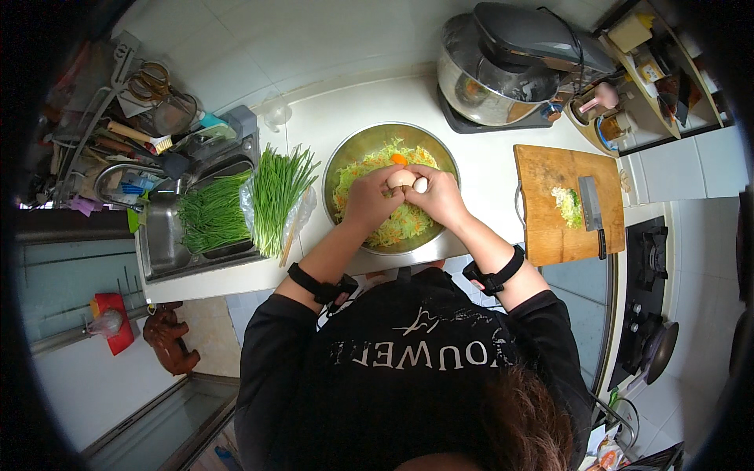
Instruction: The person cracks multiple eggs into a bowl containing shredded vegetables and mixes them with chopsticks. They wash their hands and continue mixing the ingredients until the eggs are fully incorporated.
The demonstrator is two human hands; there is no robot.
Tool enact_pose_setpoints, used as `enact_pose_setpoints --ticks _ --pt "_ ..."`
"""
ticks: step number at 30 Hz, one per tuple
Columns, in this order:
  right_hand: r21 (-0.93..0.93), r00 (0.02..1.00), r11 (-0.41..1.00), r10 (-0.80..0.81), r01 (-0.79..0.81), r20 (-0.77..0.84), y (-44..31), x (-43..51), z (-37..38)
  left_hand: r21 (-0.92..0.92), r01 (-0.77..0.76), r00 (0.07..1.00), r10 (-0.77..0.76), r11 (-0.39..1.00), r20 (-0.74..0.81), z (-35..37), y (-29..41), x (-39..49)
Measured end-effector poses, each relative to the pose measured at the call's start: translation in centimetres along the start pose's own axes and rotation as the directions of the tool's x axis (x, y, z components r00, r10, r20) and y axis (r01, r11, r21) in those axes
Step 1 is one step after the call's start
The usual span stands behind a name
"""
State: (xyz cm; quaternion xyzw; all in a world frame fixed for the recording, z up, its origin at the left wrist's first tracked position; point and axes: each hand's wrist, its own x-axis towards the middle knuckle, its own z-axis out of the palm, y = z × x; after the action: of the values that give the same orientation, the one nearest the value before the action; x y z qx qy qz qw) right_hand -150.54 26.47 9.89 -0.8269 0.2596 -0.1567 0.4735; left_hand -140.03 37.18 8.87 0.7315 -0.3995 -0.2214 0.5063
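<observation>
Over a large metal bowl [336, 141] of shredded green and orange vegetables [392, 229], both hands hold a cracked eggshell. My left hand [375, 197] grips the brownish half of the eggshell [402, 178] from the left. On the other side, my right hand [437, 193] holds a piece of shell whose white inside [420, 185] shows. The two hands nearly touch at the fingertips. An orange egg yolk [399, 159] lies on the vegetables just beyond the fingers.
Right of the bowl, a wooden cutting board [542, 247] bears a cleaver [589, 203] and chopped vegetables [566, 207]. A large metal pot [471, 106] stands behind. Green chives [277, 200] lie left, partly over the sink [165, 241]. The stove [639, 300] is far right.
</observation>
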Motion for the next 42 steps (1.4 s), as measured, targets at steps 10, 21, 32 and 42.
enact_pose_setpoints --ticks 10,21,32,42 --pt "-0.130 0.969 0.961 -0.233 0.242 0.081 2.1 0.9 -0.5 0.144 -0.161 0.975 0.135 0.976 0.175 -1.4 -2.1 1.0" --pt "-0.296 0.967 0.931 -0.245 0.213 -0.074 -1.1 0.9 -3.3 0.508 -0.287 0.957 0.270 0.812 0.109 -5.2 2.9 0.7" --pt "-0.342 0.973 0.925 0.211 -0.167 0.095 1.9 -0.1 -0.7 0.455 -0.160 0.969 0.052 0.876 0.241 -4.9 -1.2 0.3" --pt "-0.268 0.966 0.930 0.259 -0.250 -0.003 3.2 -0.9 1.2 0.369 -0.164 0.976 0.096 0.915 0.197 -5.4 -5.0 0.8"
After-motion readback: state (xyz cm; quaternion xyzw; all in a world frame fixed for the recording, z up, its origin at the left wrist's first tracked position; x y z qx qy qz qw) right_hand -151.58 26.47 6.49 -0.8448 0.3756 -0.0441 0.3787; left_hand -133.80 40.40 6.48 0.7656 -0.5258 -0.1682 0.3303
